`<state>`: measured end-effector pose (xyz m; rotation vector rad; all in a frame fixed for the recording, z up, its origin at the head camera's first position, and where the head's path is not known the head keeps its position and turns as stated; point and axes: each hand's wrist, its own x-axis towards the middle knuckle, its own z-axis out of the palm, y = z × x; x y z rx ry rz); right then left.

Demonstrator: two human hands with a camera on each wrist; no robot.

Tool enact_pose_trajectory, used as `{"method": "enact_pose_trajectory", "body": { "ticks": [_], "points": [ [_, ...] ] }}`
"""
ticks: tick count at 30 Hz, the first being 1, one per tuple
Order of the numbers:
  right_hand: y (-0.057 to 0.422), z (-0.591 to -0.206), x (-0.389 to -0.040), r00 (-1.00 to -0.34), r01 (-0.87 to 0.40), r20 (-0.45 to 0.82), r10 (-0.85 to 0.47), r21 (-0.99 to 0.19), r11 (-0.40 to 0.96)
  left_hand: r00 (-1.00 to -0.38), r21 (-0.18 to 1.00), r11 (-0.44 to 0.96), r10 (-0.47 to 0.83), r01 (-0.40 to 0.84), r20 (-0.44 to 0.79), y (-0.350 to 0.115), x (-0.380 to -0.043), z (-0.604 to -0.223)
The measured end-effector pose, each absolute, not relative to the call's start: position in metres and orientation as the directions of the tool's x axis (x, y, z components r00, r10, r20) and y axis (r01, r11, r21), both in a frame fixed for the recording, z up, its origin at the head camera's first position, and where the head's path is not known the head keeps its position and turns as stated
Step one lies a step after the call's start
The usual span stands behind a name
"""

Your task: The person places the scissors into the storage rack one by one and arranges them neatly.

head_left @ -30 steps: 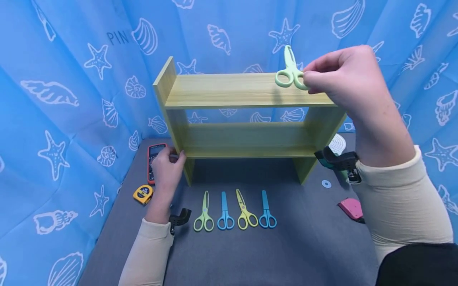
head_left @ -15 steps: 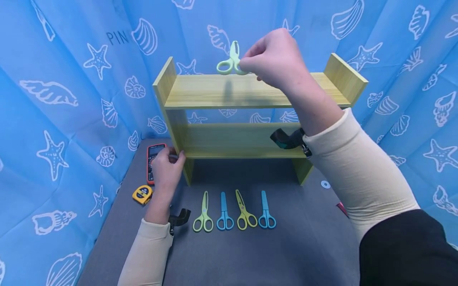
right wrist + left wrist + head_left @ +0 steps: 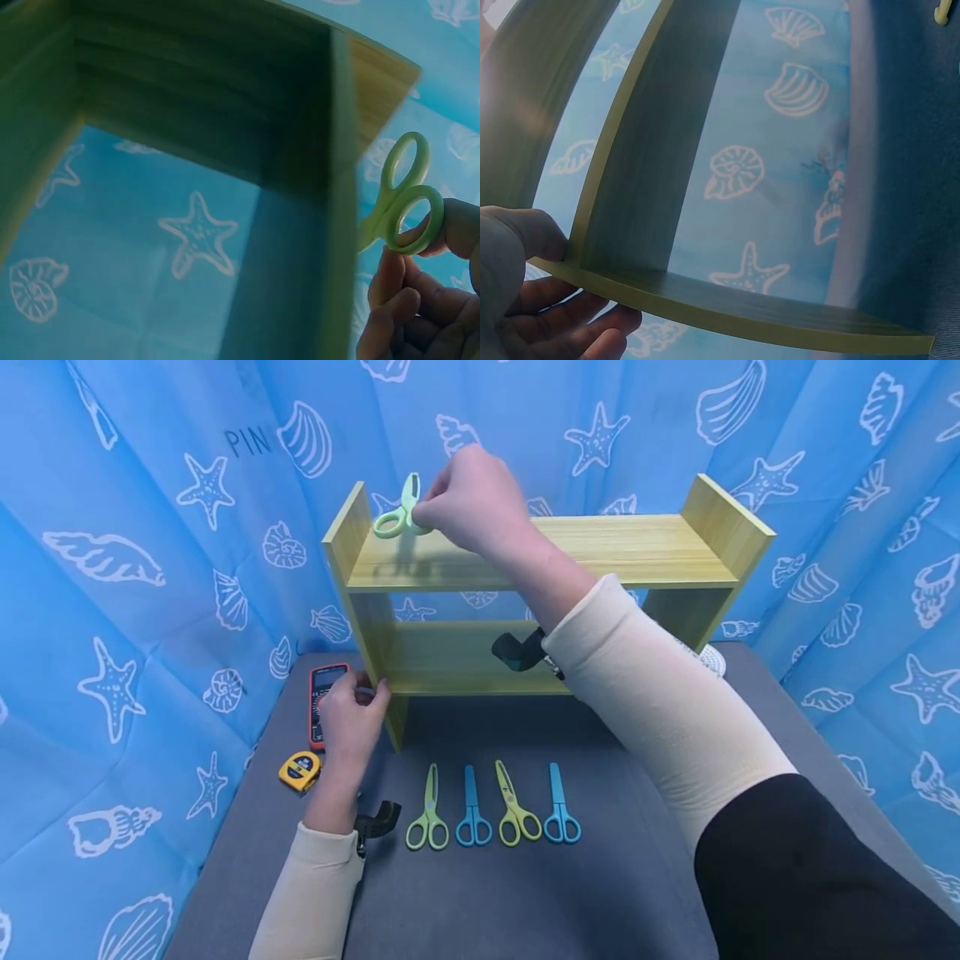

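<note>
My right hand (image 3: 483,497) pinches light green scissors (image 3: 409,500) by one handle loop, blades up, above the left end of the wooden shelf's (image 3: 615,539) top board. In the right wrist view, thumb and fingertips hold the loop of the scissors (image 3: 391,204) beside the shelf's edge. Lower down, my left hand (image 3: 348,714) grips the shelf's left side panel, thumb on one side and fingers on the other, as the left wrist view also shows. On the table before the shelf lie green scissors (image 3: 427,821), blue scissors (image 3: 472,814), yellow scissors (image 3: 513,810) and more blue scissors (image 3: 558,806).
Left of the shelf lie a red-and-black multimeter (image 3: 318,697) and a yellow tape measure (image 3: 300,770). A white perforated round object (image 3: 712,660) shows behind the shelf's right side. A blue shell-patterned curtain (image 3: 202,652) surrounds the grey table (image 3: 480,910).
The right hand has carried the green scissors leftward across the top board, from its right part to its left end. The left hand stays on the side panel.
</note>
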<state>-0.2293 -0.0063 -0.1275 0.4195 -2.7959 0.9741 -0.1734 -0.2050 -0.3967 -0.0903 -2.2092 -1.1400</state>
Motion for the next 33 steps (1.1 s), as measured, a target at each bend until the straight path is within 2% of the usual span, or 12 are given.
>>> {"method": "enact_pose_trajectory", "body": {
  "ticks": [7, 13, 22, 33],
  "points": [
    [-0.035, -0.149, -0.235, -0.942, -0.331, 0.224, -0.248, -0.517, 0.789, -0.789, 0.702, 0.623, -0.213, 0.345, 0.576, -0.205, -0.174, -0.398],
    [-0.041, -0.163, -0.236, -0.93, -0.361, 0.251, -0.27, -0.473, 0.804, -0.793, 0.705, 0.617, -0.206, 0.349, 0.573, -0.205, -0.174, -0.398],
    [-0.026, -0.16, -0.221, -0.918, -0.395, 0.269, -0.291, -0.574, 0.717, -0.794, 0.707, 0.617, -0.21, 0.345, 0.571, -0.207, -0.175, -0.398],
    [0.019, -0.155, -0.188, -0.887, -0.457, 0.381, -0.259, -0.65, 0.608, -0.799, 0.706, 0.628, -0.215, 0.327, 0.562, -0.206, -0.177, -0.399]
  ]
}}
